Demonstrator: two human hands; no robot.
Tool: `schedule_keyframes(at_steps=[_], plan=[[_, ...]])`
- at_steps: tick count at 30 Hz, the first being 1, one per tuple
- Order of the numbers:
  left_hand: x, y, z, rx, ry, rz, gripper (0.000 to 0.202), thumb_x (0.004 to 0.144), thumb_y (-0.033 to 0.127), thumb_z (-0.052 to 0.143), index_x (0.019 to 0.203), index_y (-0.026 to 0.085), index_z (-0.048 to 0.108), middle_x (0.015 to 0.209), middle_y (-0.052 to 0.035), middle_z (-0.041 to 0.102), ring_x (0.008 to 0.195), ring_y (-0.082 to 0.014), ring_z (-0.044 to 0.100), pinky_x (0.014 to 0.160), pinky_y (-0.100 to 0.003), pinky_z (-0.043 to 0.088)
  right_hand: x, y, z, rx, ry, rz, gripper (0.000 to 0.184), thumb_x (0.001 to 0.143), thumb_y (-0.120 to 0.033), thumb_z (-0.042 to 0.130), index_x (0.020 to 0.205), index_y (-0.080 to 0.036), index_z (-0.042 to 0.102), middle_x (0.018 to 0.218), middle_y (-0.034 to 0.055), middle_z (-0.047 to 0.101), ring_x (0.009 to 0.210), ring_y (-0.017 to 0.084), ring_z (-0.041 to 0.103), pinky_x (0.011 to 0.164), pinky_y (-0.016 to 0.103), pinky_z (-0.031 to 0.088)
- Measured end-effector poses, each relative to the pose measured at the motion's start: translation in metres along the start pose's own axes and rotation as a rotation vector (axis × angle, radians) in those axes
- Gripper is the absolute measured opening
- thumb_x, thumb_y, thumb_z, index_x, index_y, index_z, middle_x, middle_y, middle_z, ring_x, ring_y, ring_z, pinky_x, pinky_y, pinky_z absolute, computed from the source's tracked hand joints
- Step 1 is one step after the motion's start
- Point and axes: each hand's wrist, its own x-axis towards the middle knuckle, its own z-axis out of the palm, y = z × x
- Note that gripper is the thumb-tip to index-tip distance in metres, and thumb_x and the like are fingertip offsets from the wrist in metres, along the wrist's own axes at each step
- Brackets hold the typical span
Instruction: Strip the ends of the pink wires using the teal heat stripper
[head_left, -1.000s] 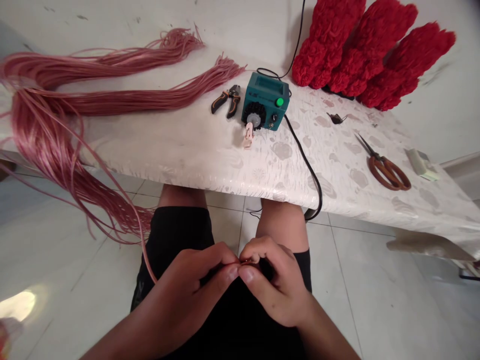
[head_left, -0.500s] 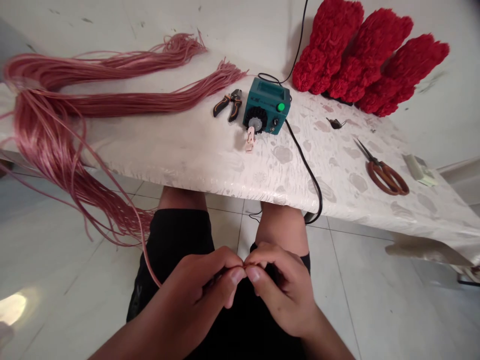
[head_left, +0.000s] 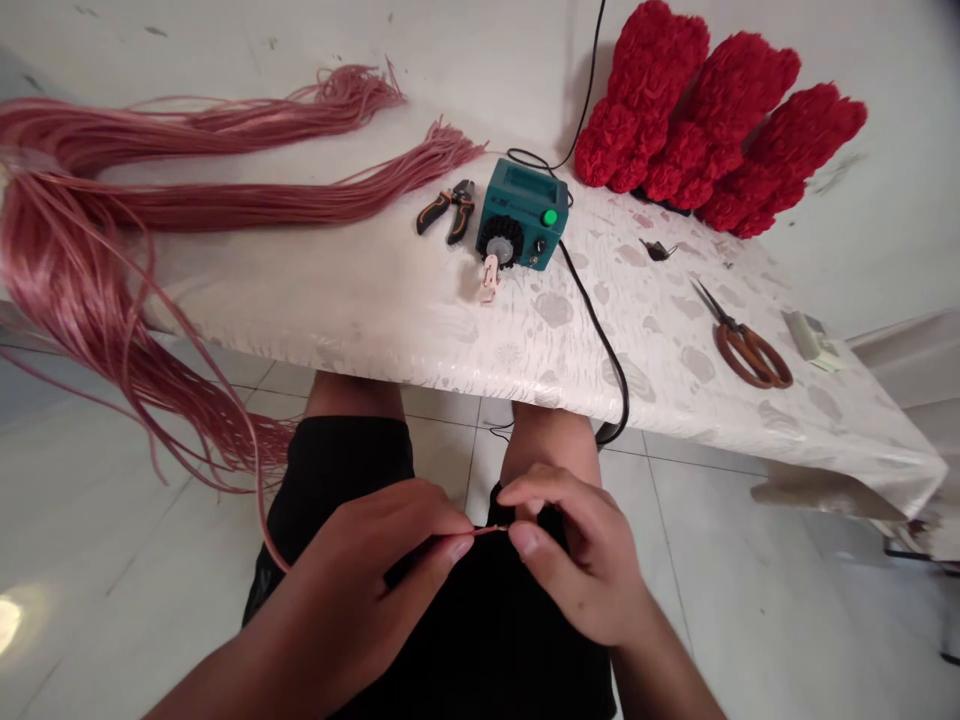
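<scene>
1. I'm watching from the head view: the left hand [head_left: 375, 560] has its thumb and index finger pinched together, gripping a thin pink cord [head_left: 484, 531].
2. The cord's short end pokes out rightward from those fingers, crossing the gap over the black shorts [head_left: 465, 640], with a yellowish tip [head_left: 502, 527] on it.
3. Over to my right hand [head_left: 574, 560]: the index finger is raised apart from the thumb, and the tip meets the thumb's end. Is it pinched against a finger behind? I cannot tell.
4. Left of the fingers, a loose pink strand [head_left: 259, 490] drops behind the left wrist; whether it joins the held cord is hidden from me.
5. Farther ahead and left of the fingers, pink cord bundles [head_left: 247, 205] lie across the table [head_left: 390, 320], some hanging over its edge.
6. Straight beyond the fingers, there's the teal machine [head_left: 521, 215] with a pale pink clip [head_left: 489, 280] at its front; pliers [head_left: 450, 210] lie just left of it.
7. Ahead and right of the fingers, I've got brown-handled scissors [head_left: 752, 355], and farther off, red ruffled bunches [head_left: 720, 130] against the wall.
</scene>
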Motion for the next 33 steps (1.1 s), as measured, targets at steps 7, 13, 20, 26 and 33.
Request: schedule_keyframes(at_steps=[7, 13, 20, 26, 33], plan=[[-0.005, 0.006, 0.002, 0.023, 0.035, -0.036, 0.019, 0.097, 0.02, 0.052, 0.084, 0.024, 0.065, 0.074, 0.005, 0.063, 0.068, -0.0107, 0.061, 0.067, -0.024, 0.045, 0.01, -0.013, -0.016, -0.161, -0.175, -0.09, 0.01, 0.091, -0.013, 0.066, 0.101, -0.017, 0.068, 0.076, 0.0002, 0.064, 0.065, 0.01, 0.057, 0.058, 0.025, 0.045], [-0.002, 0.02, 0.002, -0.118, 0.043, -0.26, 0.019, 0.092, 0.023, 0.055, 0.078, 0.026, 0.067, 0.07, 0.0079, 0.066, 0.064, -0.0092, 0.059, 0.063, -0.022, 0.042, 0.005, -0.014, -0.005, -0.109, -0.043, -0.069, 0.008, 0.09, -0.011, 0.069, 0.093, -0.018, 0.07, 0.074, -0.0009, 0.068, 0.064, 0.009, 0.06, 0.057, 0.022, 0.047], [0.002, 0.029, 0.0, -0.255, 0.067, -0.382, 0.02, 0.089, 0.027, 0.057, 0.073, 0.025, 0.069, 0.059, 0.007, 0.06, 0.054, -0.0096, 0.05, 0.051, -0.021, 0.036, -0.005, -0.008, 0.014, 0.134, 0.129, 0.095, 0.011, 0.09, -0.012, 0.069, 0.091, -0.023, 0.071, 0.069, -0.0048, 0.064, 0.057, 0.007, 0.056, 0.058, 0.021, 0.05], [0.002, 0.029, 0.002, -0.27, 0.077, -0.368, 0.025, 0.089, 0.027, 0.056, 0.068, 0.024, 0.068, 0.056, 0.0053, 0.055, 0.051, -0.0099, 0.043, 0.046, -0.021, 0.031, -0.011, -0.005, 0.025, 0.427, 0.131, 0.267, 0.01, 0.093, -0.02, 0.067, 0.083, -0.02, 0.066, 0.058, -0.0057, 0.057, 0.048, 0.008, 0.049, 0.049, 0.022, 0.043], [0.002, 0.027, 0.002, -0.264, 0.065, -0.326, 0.026, 0.09, 0.026, 0.055, 0.066, 0.023, 0.065, 0.055, 0.0056, 0.051, 0.05, -0.0091, 0.044, 0.045, -0.021, 0.032, -0.008, 0.005, 0.032, 0.714, 0.08, 0.389, 0.016, 0.093, -0.032, 0.068, 0.084, -0.021, 0.061, 0.051, -0.0084, 0.05, 0.042, 0.007, 0.044, 0.044, 0.021, 0.036]])
